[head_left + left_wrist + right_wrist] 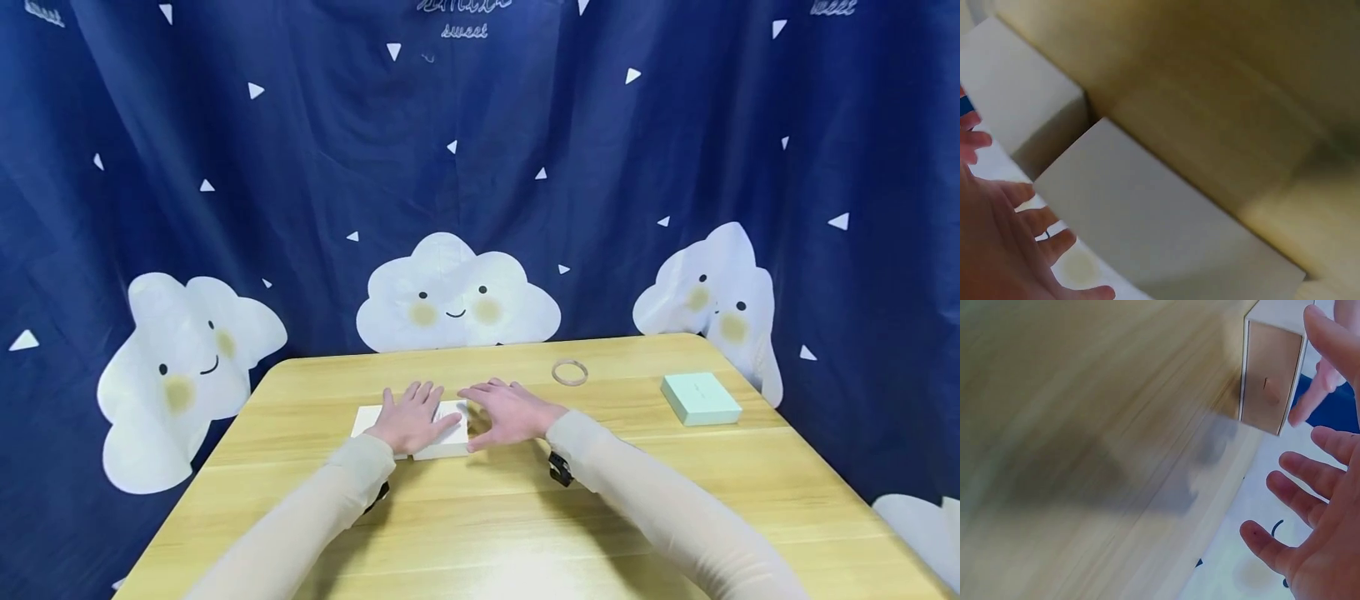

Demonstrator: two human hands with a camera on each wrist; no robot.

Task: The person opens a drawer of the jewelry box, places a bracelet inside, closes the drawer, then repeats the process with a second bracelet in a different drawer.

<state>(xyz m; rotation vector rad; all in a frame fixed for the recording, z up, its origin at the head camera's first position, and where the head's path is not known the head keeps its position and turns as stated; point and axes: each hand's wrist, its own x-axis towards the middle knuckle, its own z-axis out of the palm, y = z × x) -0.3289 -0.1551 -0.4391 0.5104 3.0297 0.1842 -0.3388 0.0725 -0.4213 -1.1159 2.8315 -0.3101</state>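
Two white boxes lie side by side on the table, the right box (448, 451) with its side facing me and the left box (365, 419) partly covered. My left hand (411, 423) lies across their tops, fingers straight and spread, thumb reaching over the right box. At that box's right end is my right hand (513, 414), thumb near the front corner and fingers near the back one. The right wrist view shows its fingers spread apart, beside a box end with a tan panel (1259, 356) and a small slit.
A thin pinkish ring (570, 384) lies on the wooden table (450, 525) behind my right hand. Farther right, close to the table's edge, sits a mint-green box (701, 398). A dark blue curtain (315, 167) with cloud prints hangs behind the table.
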